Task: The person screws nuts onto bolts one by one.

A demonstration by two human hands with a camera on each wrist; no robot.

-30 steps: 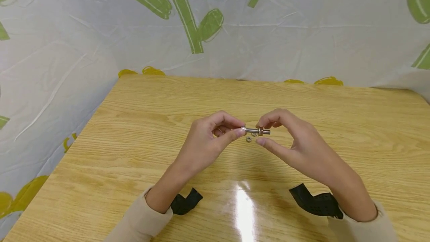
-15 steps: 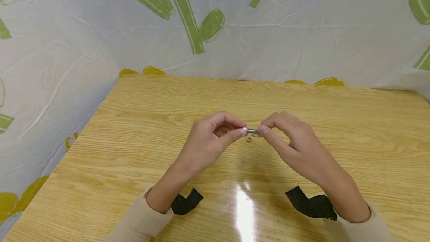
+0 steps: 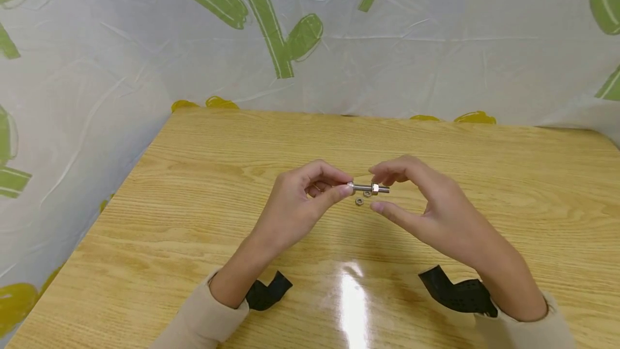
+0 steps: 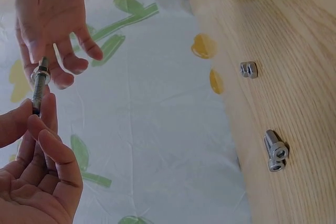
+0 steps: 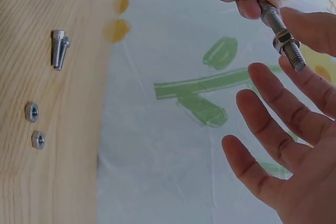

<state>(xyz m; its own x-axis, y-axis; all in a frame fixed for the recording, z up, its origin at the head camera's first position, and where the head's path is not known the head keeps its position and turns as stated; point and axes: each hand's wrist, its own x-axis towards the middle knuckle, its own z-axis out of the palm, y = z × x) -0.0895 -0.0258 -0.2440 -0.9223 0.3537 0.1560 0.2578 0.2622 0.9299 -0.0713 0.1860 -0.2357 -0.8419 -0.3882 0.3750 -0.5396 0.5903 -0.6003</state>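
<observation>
My left hand (image 3: pixel 305 198) pinches the head end of a metal bolt (image 3: pixel 362 188) between thumb and fingers, and the head is mostly covered. The bolt points right, held above the table. A hex nut (image 3: pixel 375 189) sits on its thread, with a short length of thread showing beyond. My right hand (image 3: pixel 431 198) is spread around the nut, thumb below it and fingers above. In the right wrist view, the thumb and index fingertip lie close beside the nut (image 5: pixel 283 40) and the bolt's end, while the other fingers stand apart.
On the wooden table (image 3: pixel 232 176) lie two loose nuts (image 4: pixel 248 70), close together. Two socket-head bolts (image 4: pixel 274 145) lie side by side on it, seen in both wrist views. A white cloth (image 3: pixel 387 58) with green and yellow print hangs behind the table.
Half a second ago my right thumb and fingers were closed over the nut; now they have spread off it, as they were a second ago. My left hand has stayed in place.
</observation>
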